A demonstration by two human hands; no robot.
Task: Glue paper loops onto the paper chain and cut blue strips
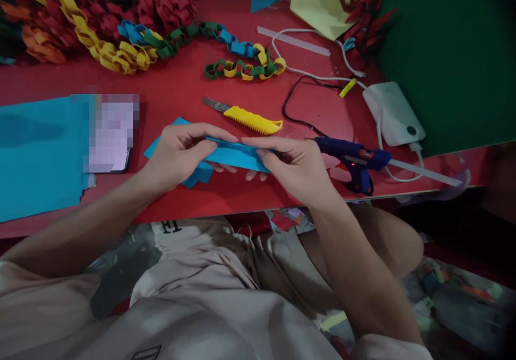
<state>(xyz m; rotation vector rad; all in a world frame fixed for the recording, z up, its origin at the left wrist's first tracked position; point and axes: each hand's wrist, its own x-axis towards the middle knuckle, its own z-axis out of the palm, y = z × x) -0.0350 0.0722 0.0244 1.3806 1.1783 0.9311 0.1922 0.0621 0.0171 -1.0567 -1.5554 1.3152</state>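
A folded strip of blue paper (237,156) stretches between my two hands above the red table. My left hand (181,153) pinches its left end, thumb in front and index finger along the top edge. At the other end my right hand (292,166) grips it the same way. Under and beside my left hand lie more pieces of blue paper (197,176), partly hidden. Just beyond the strip rests a yellow utility knife (252,119) with its blade out. Close to my right hand is a dark blue glue gun (355,158), a glue stick in its back and a red light showing.
Paper chains (116,59) in several colours spread over the back left. Blue sheets (36,156) and a phone (110,134) lie at left. A white power bank (393,113) with cables, a glue stick (294,40) and a large green sheet (451,54) occupy the right.
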